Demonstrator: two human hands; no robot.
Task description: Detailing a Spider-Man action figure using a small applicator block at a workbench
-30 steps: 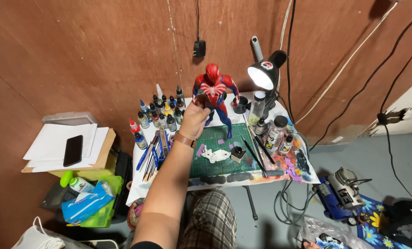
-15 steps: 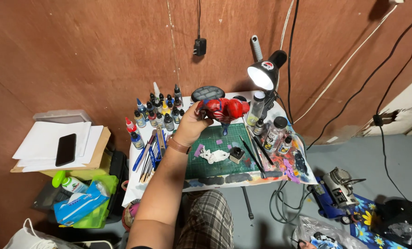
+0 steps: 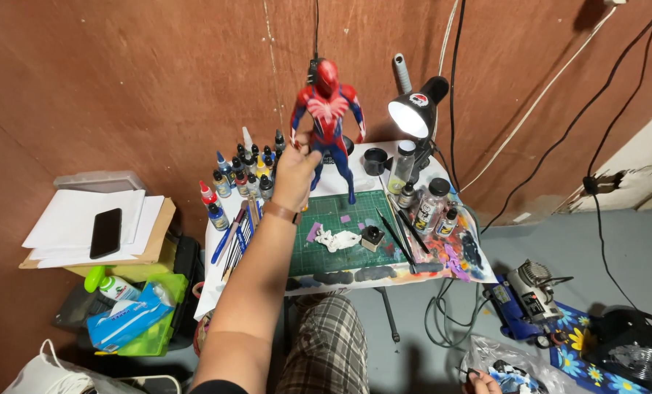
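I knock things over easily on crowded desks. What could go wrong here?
The left hand holds the red and blue figure upright right beside the cluster of paint bottles; a swing could topple them. The lit desk lamp stands close to the figure's other side and might get bumped.

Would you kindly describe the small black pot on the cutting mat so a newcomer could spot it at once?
Start at the small white table against the brown wall, then find the green cutting mat at its middle. The black pot sits near the mat's right edge, beside a crumpled white cloth; it is the only dark, squat container on the mat itself.
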